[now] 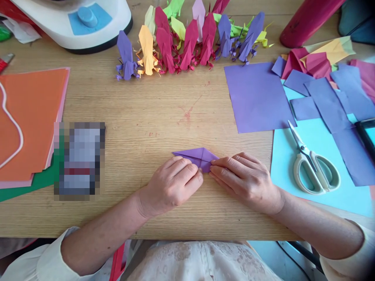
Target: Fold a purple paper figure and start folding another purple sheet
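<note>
I had the folded purple paper (202, 153) near-centre on the bench (131, 125): left hand (174, 182) fingers pinched its near edge, right hand (247, 181) fingers gripped its right end. Scissors (304, 149) lay further right.

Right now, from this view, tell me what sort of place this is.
Probably a papercraft desk; home or workshop, I can't tell. Folded figures stand along its back, scissors lie on the right, and a folded purple piece is held nearer the front.
</note>
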Motion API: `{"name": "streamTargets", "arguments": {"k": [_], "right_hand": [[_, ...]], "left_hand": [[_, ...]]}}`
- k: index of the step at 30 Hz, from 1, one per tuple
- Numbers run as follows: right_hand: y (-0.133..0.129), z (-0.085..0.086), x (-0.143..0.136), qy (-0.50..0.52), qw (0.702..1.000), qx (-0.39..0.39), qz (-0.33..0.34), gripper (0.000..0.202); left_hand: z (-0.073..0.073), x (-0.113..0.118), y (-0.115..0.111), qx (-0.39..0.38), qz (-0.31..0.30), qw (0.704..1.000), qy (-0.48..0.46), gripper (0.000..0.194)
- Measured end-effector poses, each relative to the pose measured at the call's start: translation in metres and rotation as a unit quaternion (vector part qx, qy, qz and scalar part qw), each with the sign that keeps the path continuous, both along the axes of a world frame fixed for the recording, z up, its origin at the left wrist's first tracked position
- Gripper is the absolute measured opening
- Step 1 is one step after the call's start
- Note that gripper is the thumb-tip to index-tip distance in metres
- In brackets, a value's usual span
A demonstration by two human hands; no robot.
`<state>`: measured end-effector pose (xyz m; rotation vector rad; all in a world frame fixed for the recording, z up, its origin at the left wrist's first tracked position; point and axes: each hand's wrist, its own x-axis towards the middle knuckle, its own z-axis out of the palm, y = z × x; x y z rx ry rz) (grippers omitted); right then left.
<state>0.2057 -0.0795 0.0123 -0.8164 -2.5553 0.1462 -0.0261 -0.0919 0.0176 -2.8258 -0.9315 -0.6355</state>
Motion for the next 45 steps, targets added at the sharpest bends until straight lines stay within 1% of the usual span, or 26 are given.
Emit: {"name": "streamTargets", "arguments": {"k": [4, 9, 18, 23, 29, 34, 37, 42, 45], "right_hand": [[-0.0003, 0.0003, -0.0014, -0.003, 1.0, 0.003, -0.005, 0.013], [-0.0021, -0.0001, -0.0012, -0.009, 1.0, 0.012, -0.008, 0.011], [-0.0019, 0.0, -0.0002, -0.016, 1.0, 0.005, -0.013, 0.015], [-0.0021, 0.001, -0.002, -0.014, 1.0, -0.003, -0.009, 0.016], [-0.0026, -0.0001, -0.0027, -0.009, 1.0, -0.007, -0.022, 0.017], [-0.0022, 0.0009, -0.0037, -0.007, 0.999, -0.016, -0.029, 0.014], [-0.0023, 0.0014, -0.0033, -0.007, 0.999, -0.026, -0.027, 0.014], [-0.0039, 0.0002, -0.0004, -0.001, 0.999, -0.041, -0.035, 0.015], [-0.0045, -0.0005, 0.0006, 0.003, 0.998, -0.052, -0.044, 0.015]], "left_hand": [[-0.0013, -0.0012, 0.0002, -0.016, -0.013, 1.0, -0.014, 0.008], [-0.0022, -0.002, 0.0006, -0.013, -0.012, 1.0, -0.015, 0.009], [-0.0006, 0.0018, -0.0014, -0.025, 0.022, 0.999, 0.021, 0.012], [-0.0028, 0.0025, -0.0019, -0.062, 0.03, 0.997, 0.019, 0.014], [-0.0079, 0.0006, -0.0019, -0.097, 0.019, 0.995, -0.008, 0.014], [-0.0061, 0.0005, -0.0018, -0.104, 0.019, 0.994, -0.024, 0.016], [-0.0051, 0.0017, -0.0019, -0.116, 0.028, 0.993, -0.02, 0.017], [-0.0054, 0.0053, 0.0004, -0.158, 0.058, 0.983, -0.067, 0.015], [-0.0049, 0.0066, 0.0007, -0.171, 0.074, 0.98, -0.076, 0.014]]}}
